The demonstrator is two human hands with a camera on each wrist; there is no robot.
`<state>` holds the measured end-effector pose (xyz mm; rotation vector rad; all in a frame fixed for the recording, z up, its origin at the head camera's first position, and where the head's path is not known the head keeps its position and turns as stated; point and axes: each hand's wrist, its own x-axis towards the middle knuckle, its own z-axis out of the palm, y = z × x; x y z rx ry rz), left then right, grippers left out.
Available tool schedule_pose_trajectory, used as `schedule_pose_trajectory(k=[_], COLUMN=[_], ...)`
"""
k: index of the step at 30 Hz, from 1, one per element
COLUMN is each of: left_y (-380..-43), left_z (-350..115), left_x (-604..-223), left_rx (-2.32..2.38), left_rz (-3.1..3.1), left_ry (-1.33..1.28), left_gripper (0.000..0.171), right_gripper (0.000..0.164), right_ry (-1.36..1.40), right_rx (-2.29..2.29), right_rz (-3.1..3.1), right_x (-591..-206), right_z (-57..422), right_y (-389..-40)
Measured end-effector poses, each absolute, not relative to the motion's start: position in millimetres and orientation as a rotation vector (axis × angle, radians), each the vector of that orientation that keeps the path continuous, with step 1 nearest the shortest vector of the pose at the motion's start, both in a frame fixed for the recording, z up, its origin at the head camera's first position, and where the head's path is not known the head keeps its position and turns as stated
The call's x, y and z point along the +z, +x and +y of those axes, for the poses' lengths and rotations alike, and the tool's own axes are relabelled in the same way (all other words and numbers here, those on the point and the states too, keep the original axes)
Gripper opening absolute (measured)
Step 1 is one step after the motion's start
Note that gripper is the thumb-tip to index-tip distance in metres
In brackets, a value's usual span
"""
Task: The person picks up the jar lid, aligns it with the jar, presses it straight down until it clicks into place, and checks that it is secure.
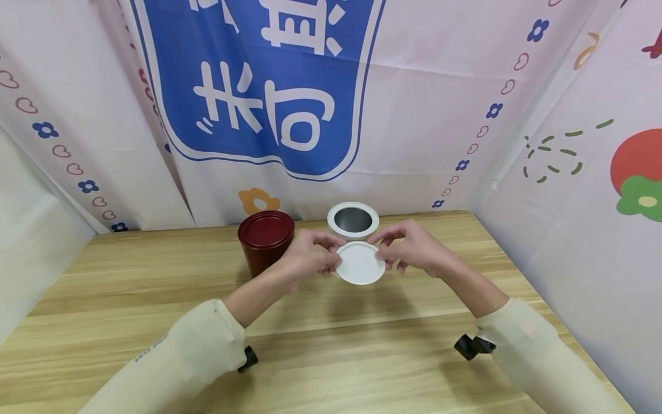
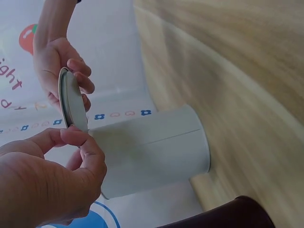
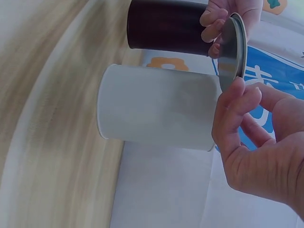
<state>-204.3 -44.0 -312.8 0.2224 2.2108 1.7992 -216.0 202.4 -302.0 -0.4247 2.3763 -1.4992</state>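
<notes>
Between both hands a round white lid [image 1: 361, 263] is held in the air, just in front of an open white can [image 1: 353, 219]. My left hand [image 1: 313, 253] pinches the lid's left edge between thumb and fingers. On the opposite edge my right hand [image 1: 408, 248] pinches it the same way. From the left wrist, the lid [image 2: 73, 100] shows edge-on with a stepped rim, apart from the table. In the right wrist view its underside [image 3: 228, 52] looks metallic. The white can stands upright, its mouth uncovered and its inside grey.
A dark red can [image 1: 266, 241] with its lid on stands left of the white can, behind my left forearm. Both cans are near the back edge of the wooden table [image 1: 331, 356]. A printed cloth [image 1: 414, 115] hangs behind it, with another along the right side.
</notes>
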Motion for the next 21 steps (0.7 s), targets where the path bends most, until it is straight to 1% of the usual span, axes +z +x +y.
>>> schedule_pose_trajectory(k=[10,16,21], left_y=[-216.9,-225.5,-231.3], left_z=[-45.4,-44.6,-43.4], left_x=[-299.9,-294.5,-290.9], left_rx=[1.817,1.793,1.783], left_rz=[2.244,2.255,2.281], left_ry=[0.256,0.227,0.188], left_gripper=[0.035,0.036,0.032], right_gripper=[0.028,0.029,0.029], right_ry=[-0.485,-0.442,-0.411], right_rx=[-1.475,-1.454,-1.471], right_rz=[2.434,2.45,2.448], right_x=[-287.2,-282.5,-280.5], right_z=[200.8,199.4,197.1], right_y=[-228.8,-235.8,-241.3])
